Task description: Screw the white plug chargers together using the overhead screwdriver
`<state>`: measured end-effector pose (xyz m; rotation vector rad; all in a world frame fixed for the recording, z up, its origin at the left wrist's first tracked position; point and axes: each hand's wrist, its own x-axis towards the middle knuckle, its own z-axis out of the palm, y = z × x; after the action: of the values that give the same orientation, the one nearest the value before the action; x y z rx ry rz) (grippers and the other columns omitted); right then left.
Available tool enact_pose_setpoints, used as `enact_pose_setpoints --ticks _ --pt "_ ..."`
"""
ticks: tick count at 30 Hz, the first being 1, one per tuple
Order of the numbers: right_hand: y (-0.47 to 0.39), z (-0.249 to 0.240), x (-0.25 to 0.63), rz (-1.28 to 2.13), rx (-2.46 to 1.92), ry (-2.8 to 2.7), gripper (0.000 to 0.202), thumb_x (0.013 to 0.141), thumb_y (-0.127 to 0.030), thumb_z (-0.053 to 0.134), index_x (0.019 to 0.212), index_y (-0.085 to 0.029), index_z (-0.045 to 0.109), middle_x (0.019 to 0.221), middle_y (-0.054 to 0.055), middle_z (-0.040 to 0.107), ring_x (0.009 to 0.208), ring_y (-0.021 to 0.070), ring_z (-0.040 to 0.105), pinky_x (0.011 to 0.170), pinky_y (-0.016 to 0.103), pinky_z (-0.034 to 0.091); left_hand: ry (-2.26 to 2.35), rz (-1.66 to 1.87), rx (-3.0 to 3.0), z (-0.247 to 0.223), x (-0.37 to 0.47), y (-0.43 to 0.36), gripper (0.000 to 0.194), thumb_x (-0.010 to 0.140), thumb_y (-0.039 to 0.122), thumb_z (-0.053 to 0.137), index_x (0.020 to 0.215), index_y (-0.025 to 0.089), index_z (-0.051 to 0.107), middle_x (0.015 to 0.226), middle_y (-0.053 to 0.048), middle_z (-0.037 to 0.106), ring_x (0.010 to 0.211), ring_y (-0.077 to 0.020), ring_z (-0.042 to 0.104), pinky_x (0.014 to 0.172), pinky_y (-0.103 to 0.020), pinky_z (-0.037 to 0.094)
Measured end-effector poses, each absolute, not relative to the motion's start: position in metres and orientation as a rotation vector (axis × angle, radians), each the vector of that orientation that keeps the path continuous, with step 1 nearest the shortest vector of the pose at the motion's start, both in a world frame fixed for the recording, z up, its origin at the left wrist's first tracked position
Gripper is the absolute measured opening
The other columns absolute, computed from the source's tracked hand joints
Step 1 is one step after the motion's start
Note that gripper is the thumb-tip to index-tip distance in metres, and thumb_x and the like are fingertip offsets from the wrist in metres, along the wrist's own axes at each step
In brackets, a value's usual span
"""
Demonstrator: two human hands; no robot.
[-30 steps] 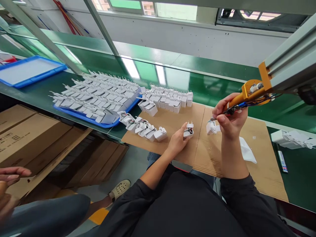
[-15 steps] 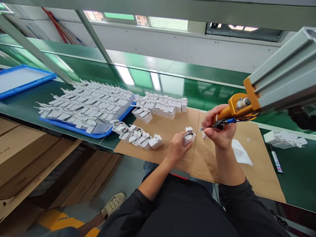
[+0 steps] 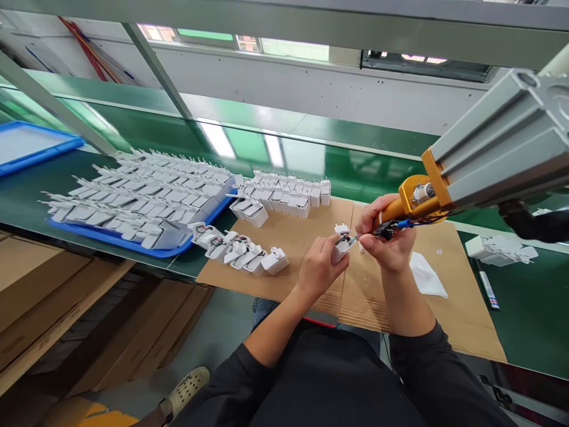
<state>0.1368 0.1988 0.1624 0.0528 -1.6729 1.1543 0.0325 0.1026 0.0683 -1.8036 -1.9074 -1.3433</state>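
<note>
My left hand (image 3: 318,268) grips a white power-adapter housing (image 3: 340,251) whose top is open, with wires inside and a two-pin plug cap (image 3: 341,229) standing at its far side. My right hand (image 3: 391,240) is wrapped round the gold front end of a big grey glue gun (image 3: 493,154). The gun's thin pale-blue nozzle tip (image 3: 353,239) reaches the housing's opening. Left of my left hand, several similar housings (image 3: 253,258) with loose caps form a row on the cardboard (image 3: 302,231). Part of a small white piece shows below my right hand.
A blue tray (image 3: 169,251) packed with white adapters stands on the left, and more adapters (image 3: 288,198) are lined up behind the cardboard. On the right lie a white cloth (image 3: 427,274), a marker (image 3: 489,289) and some adapters (image 3: 502,249). A grey beam (image 3: 284,29) crosses overhead.
My right hand has brought the glue gun left and the nozzle tip from beside the housing to its opening. My left hand keeps its hold. The whole view has shifted slightly.
</note>
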Motion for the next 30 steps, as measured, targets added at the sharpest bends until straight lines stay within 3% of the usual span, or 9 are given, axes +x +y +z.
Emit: enact_pose_setpoints --ticks 15,21,30 --pt "0.1974 0.1644 0.1368 1.129 -0.013 -1.680 0.040 0.077 -0.046 0.077 0.108 -0.034 0.054 0.069 -0.004 0.049 0.054 0.0127 0.046 0.041 0.025 0.037 -1.975 -1.369 -1.817 0.0704 0.0335 0.1030 0.034 0.090 0.028 0.063 0.122 0.019 0.054 0.097 -0.006 0.068 0.089 -0.0197 0.064 0.081 -0.032 0.052" --pt "0.1954 0.1658 0.1358 1.148 -0.087 -1.665 0.044 0.073 -0.054 0.078 0.103 -0.034 0.054 0.065 -0.003 0.045 0.055 0.0151 0.049 0.039 0.027 0.039 -1.986 -1.368 -1.825 0.0706 0.0321 0.1028 0.034 0.090 0.028 0.063 0.121 0.018 0.055 0.096 -0.006 0.068 0.090 -0.0206 0.064 0.081 -0.033 0.053" --pt "0.1942 0.1687 0.1342 1.144 -0.019 -1.634 0.039 0.073 -0.048 0.080 0.102 -0.033 0.057 0.067 -0.003 0.047 0.054 0.0132 0.049 0.039 0.026 0.039 -2.007 -1.388 -1.834 0.0706 0.0319 0.1033 0.034 0.090 0.028 0.063 0.121 0.019 0.054 0.099 -0.007 0.069 0.092 -0.0216 0.064 0.083 -0.034 0.053"
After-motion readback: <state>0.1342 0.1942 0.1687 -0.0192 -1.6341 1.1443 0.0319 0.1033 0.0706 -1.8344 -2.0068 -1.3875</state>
